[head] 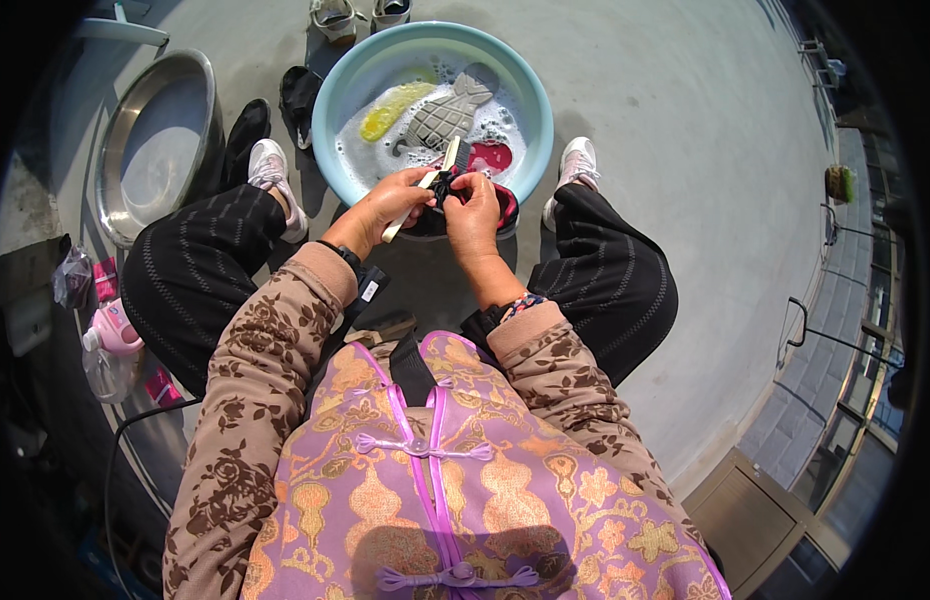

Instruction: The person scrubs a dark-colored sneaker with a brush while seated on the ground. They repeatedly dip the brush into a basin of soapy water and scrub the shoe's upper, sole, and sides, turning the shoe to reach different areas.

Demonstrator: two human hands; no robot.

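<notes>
My left hand (393,201) grips a scrubbing brush (453,154) with a cream handle and dark bristles, held slantwise over the near rim of a light blue plastic basin (541,127). Its fingertips also meet black laces (441,187). My right hand (472,214) pinches these laces close beside it. Below both hands is a dark shoe with a red lining (505,206), partly hidden by my fingers. In the basin's soapy water lie a grey object with a grid pattern (444,120), a yellow elongated object (390,112) and a red piece (492,156).
A large metal basin (108,172) stands at the left, beside dark shoes (251,127). More shoes (333,21) sit beyond the blue basin. A pink bottle (118,328) and plastic bags (73,277) lie by my left leg. A cable (112,465) runs at the lower left.
</notes>
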